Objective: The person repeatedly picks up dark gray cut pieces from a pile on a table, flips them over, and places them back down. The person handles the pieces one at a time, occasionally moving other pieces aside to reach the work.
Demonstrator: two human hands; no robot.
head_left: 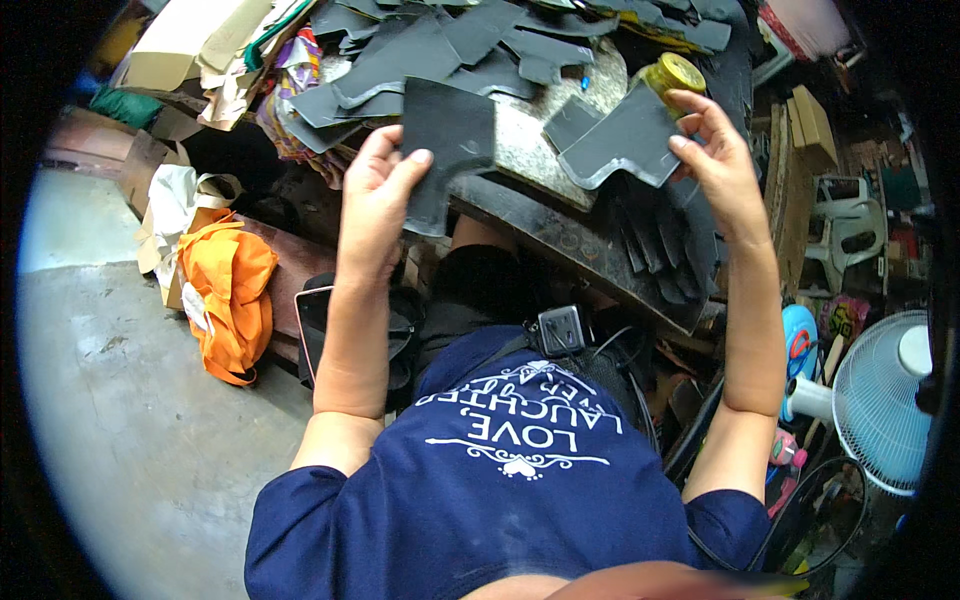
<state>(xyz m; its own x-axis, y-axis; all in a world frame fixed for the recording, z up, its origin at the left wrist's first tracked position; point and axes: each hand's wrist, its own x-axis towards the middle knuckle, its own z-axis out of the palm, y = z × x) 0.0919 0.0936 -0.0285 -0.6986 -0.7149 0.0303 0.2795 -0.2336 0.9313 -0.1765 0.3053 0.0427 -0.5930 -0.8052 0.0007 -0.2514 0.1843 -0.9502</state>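
My left hand (380, 195) is closed on a flat black cut-out piece (450, 125), pinched by its left edge between thumb and fingers. This piece is broad at the top, with a curved notch low on its right side. In my right hand (722, 165), thumb and fingers grip the right end of another black cut-out piece (622, 140), whose lower edge is pale and curved. Both are raised over the near edge of a speckled stone slab (535, 150) on the worktable. Behind them lies a heap of similar black pieces (400, 65).
A yellow-lidded jar (680, 72) stands beyond my right hand. More black pieces (655, 250) overlap at the table's near right. Orange cloth (230, 290) lies at left on a reddish bench (285, 260). A fan (885, 390) and white plastic chair (845, 235) are at right.
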